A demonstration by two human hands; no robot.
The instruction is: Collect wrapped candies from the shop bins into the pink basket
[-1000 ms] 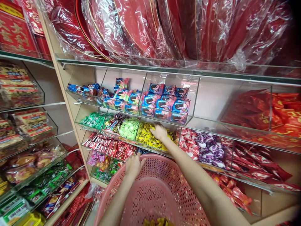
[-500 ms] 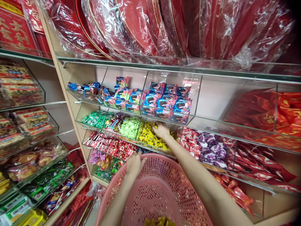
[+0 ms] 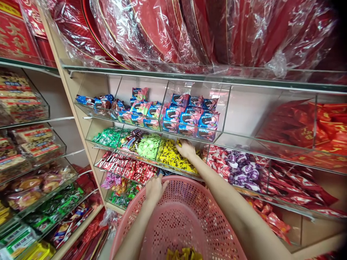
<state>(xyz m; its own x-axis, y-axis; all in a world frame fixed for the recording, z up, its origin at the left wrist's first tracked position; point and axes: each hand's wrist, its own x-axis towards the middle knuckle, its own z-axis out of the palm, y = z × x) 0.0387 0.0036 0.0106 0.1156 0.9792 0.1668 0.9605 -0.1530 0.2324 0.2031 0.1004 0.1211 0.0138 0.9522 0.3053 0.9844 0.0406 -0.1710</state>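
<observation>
A pink perforated plastic basket point(image 3: 179, 216) fills the lower middle, with some yellow packets point(image 3: 184, 254) at its bottom. My left hand point(image 3: 155, 187) is closed over its far left rim. My right hand point(image 3: 186, 148) reaches into a clear shelf bin of small yellow-wrapped candies point(image 3: 173, 157). Its fingers are bent down among the candies, and the fingertips are partly hidden, so what they hold cannot be made out. Light green candies point(image 3: 148, 146) lie in the compartment just left of the yellow ones.
Clear bins hold blue and pink snack packets point(image 3: 189, 117) above and red and purple candies point(image 3: 244, 169) to the right. A glass shelf edge point(image 3: 189, 76) crosses above, under plastic-wrapped red items point(image 3: 162, 32). A wooden upright point(image 3: 73, 108) stands left, beside more snack bins.
The view has shifted slightly. My right hand stays among the yellow candies and my left hand stays on the basket rim.
</observation>
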